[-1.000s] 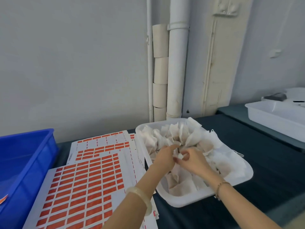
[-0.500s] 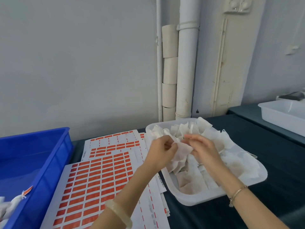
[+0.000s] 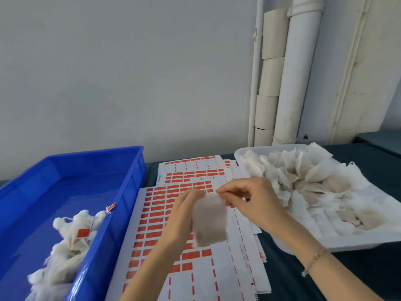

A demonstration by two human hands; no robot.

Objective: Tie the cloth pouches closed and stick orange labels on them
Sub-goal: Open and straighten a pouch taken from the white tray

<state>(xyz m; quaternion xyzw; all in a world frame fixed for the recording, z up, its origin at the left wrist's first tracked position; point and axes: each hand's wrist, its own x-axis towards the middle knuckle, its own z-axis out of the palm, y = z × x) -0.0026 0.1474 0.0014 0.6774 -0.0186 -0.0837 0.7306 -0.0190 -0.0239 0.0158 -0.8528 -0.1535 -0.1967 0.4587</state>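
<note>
Head view, the only one. One cloth pouch [image 3: 209, 222] is held up in the air over the orange label sheets [image 3: 156, 224], between the two bins and touching neither.

- **Left hand:** the left hand [image 3: 184, 211] grips the pouch's left edge, with the fingers curled behind the fabric.
- **Right hand:** the right hand [image 3: 249, 205] pinches the top right corner between thumb and forefinger. A drawstring may be in that pinch, but it is too fine to tell.
- **Pouch:** the mouth looks flat and not yet gathered, with no label on it. My read is that tying is about to start.
- **White tray:** the white tray [image 3: 243, 153], on the right, is heaped with untied pouches [image 3: 314, 187].
- **Blue bin:** the blue bin [image 3: 132, 174], on the left, holds the finished pouches [image 3: 69, 231], bunched at the neck, with orange tags showing on a couple.
- **Elsewhere:** a dark table [image 3: 368, 268] lies under everything. There is a thin bracelet [image 3: 314, 260] on the right wrist.

Risks from here:
- The pouch looks filled and hangs from its top edge only. If the pinch slackens while the neck is gathered, it could tip and spill onto the sheets.
- The string is thin and the same colour as the cloth, so it is easy to miss, or to pull only one end, which would leave a loose knot.
- The top sheet is partly used, with bare gaps low down, so a hurried reach could peel nothing or lift two labels.
- A forearm dragging across the stacked sheets could shift them.
</note>
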